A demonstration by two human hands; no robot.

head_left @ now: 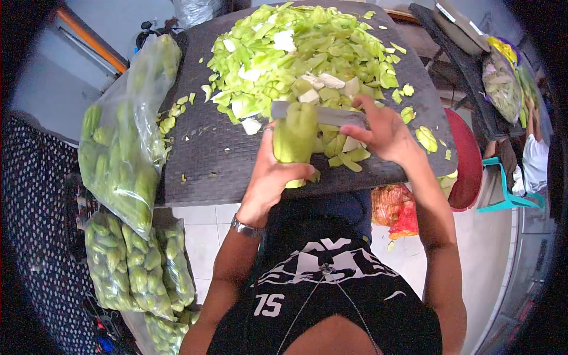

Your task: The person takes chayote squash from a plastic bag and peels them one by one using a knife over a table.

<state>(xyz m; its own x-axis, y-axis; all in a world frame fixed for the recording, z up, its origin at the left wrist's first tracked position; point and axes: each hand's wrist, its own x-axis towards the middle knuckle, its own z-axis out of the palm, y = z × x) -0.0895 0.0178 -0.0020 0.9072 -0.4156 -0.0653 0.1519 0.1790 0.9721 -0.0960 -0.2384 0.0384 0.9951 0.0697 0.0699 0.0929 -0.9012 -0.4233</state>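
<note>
Head view: we see the left hand [271, 163] wrapped around a pale green vegetable [294, 133], its thumb across the near end and its fingers mostly hidden behind. The vegetable is held up over the near edge of a dark table [201, 163]. In the right hand [387, 133] we find a knife [337, 116], gripped with the thumb and index finger spread apart at the blade; we cannot make out the handle. The blade crosses at the far side of the vegetable's upper end, and we cannot tell how deep it sits. Just beyond both hands we see a broad heap of green slices [337, 44], with several whitish chunks [331, 81] at its near side. To the left, a large clear bag [118, 165] of green vegetables leans against the table, with smaller filled bags [142, 272] below it. At the far right, we notice another person's arm [536, 123] near a teal stool [512, 205].
</note>
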